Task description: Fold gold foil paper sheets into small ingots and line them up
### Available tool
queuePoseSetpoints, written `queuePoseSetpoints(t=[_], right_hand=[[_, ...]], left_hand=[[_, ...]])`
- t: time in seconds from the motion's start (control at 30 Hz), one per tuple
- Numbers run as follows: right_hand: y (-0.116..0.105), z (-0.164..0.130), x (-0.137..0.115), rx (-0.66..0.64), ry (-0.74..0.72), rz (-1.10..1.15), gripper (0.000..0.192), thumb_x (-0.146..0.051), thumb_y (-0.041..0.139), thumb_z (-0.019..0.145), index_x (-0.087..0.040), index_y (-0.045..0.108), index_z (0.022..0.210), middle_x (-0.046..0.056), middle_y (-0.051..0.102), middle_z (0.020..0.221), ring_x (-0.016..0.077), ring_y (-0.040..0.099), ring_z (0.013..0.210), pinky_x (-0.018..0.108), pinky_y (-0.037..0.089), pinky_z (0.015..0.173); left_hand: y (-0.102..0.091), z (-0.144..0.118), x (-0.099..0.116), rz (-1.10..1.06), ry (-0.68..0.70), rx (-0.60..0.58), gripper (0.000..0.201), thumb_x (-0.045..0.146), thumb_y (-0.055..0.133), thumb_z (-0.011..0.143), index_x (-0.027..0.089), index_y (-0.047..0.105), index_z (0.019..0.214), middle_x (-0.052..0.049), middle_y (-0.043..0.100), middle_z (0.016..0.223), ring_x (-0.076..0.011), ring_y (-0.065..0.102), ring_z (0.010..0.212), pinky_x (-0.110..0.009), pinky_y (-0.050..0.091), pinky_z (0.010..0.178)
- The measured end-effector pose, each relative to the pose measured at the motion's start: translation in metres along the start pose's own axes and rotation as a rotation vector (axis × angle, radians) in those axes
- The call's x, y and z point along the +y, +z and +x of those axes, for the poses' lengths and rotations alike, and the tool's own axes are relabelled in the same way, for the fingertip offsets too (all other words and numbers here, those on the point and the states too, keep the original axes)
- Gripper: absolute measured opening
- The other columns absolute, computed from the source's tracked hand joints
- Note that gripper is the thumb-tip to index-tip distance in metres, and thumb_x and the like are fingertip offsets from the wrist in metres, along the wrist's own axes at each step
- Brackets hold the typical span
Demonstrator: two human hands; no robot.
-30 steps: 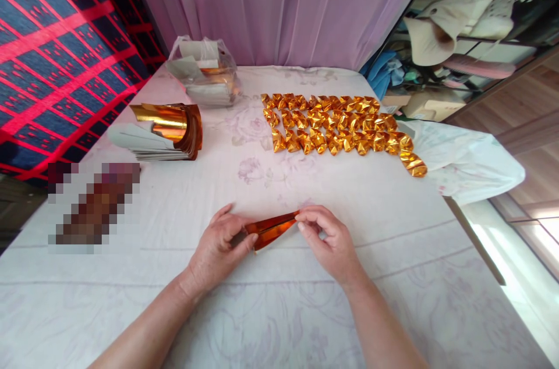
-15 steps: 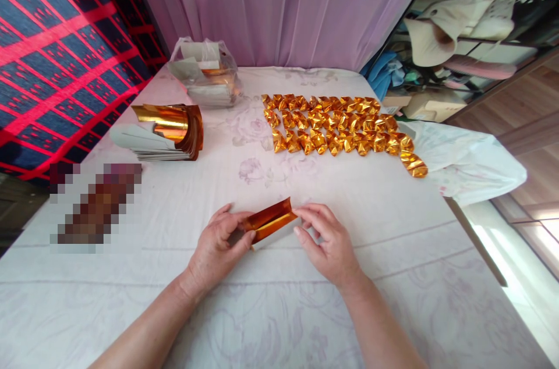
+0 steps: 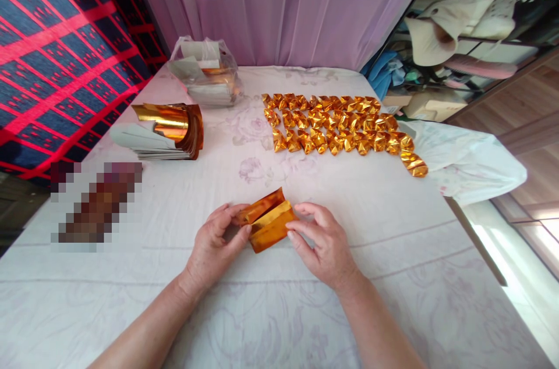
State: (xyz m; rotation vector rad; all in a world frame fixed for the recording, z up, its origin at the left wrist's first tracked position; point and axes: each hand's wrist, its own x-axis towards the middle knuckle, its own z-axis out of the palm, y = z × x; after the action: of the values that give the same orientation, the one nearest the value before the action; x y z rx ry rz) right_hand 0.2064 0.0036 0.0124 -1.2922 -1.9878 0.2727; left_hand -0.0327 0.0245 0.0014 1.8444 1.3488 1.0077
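A folded sheet of gold foil paper [image 3: 273, 228] is held between my hands near the middle of the table. Its two long sides stand apart, with a crease running between them. My left hand [image 3: 218, 244] pinches the left end, thumb on the near side and fingers behind. At the right end, my right hand [image 3: 323, 244] grips the near flap between thumb and fingers. Beyond my hands lie several rows of folded gold foil pieces [image 3: 323, 124], set close together. A stack of gold foil sheets [image 3: 174, 130] with pale backs rests curled at the left.
A clear plastic bag [image 3: 205, 75] with more sheets stands at the back left. A white plastic bag [image 3: 471, 159] hangs over the right edge. A blurred-out item [image 3: 98, 203] lies at the left. Purple curtain [image 3: 271, 8] behind; shelves with hats [image 3: 437, 37] at right.
The foil paper has been opened wider, its near flap turned down toward me. My right hand has moved slightly left and now grips that flap.
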Motion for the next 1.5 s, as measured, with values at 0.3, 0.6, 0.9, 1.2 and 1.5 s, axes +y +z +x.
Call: queuePoseSetpoints(t=[0.3,0.6,0.9,1.2,1.5], right_hand=[[0.002,0.003,-0.003,-0.041,-0.003,-0.1,0.013,-0.022,0.059,0.088,-0.023,0.072,0.089,0.009,0.066,0.104,0.0231,0.062,0.097,0.041,0.054,0.084],[0.009,0.005,-0.019,-0.099,-0.051,-0.197,0.024,-0.018,0.052,0.093,-0.022,0.068,0.111,0.007,0.071,0.103,0.0234,0.062,0.094,0.041,0.05,0.082],[0.019,0.0,-0.03,-0.068,-0.078,-0.14,0.032,-0.024,0.047,0.098,-0.019,0.06,0.126,0.011,0.07,0.111,0.023,0.067,0.096,0.039,0.056,0.084],[0.016,0.001,-0.038,-0.07,-0.089,-0.082,0.034,-0.035,0.046,0.099,-0.014,0.061,0.12,0.013,0.071,0.107,0.0231,0.068,0.092,0.038,0.055,0.08],[0.021,-0.001,-0.033,-0.013,-0.052,0.0,0.022,-0.023,0.047,0.098,-0.018,0.065,0.088,0.006,0.071,0.083,0.0169,0.066,0.075,0.029,0.05,0.072]], left_hand=[[-0.001,0.001,0.004,-0.083,-0.071,-0.001,0.032,0.035,0.06,0.089,0.022,0.063,0.117,-0.004,0.073,0.094,-0.0165,0.069,0.082,-0.033,0.057,0.083],[0.002,0.001,0.001,-0.025,0.006,0.063,0.019,0.044,0.063,0.087,0.026,0.068,0.093,0.003,0.072,0.075,-0.018,0.07,0.076,-0.049,0.043,0.11],[0.004,-0.005,0.007,-0.169,-0.008,0.026,0.024,0.045,0.064,0.089,0.023,0.069,0.095,-0.003,0.071,0.082,-0.0164,0.067,0.073,-0.033,0.058,0.075],[0.001,-0.004,0.02,-0.198,0.061,-0.078,0.022,0.04,0.064,0.09,0.021,0.069,0.101,-0.004,0.074,0.09,-0.0175,0.069,0.083,-0.032,0.057,0.079],[-0.002,-0.004,0.025,-0.147,0.229,-0.2,0.027,0.02,0.045,0.1,0.024,0.063,0.12,-0.002,0.075,0.098,-0.0159,0.068,0.099,-0.032,0.051,0.091]])
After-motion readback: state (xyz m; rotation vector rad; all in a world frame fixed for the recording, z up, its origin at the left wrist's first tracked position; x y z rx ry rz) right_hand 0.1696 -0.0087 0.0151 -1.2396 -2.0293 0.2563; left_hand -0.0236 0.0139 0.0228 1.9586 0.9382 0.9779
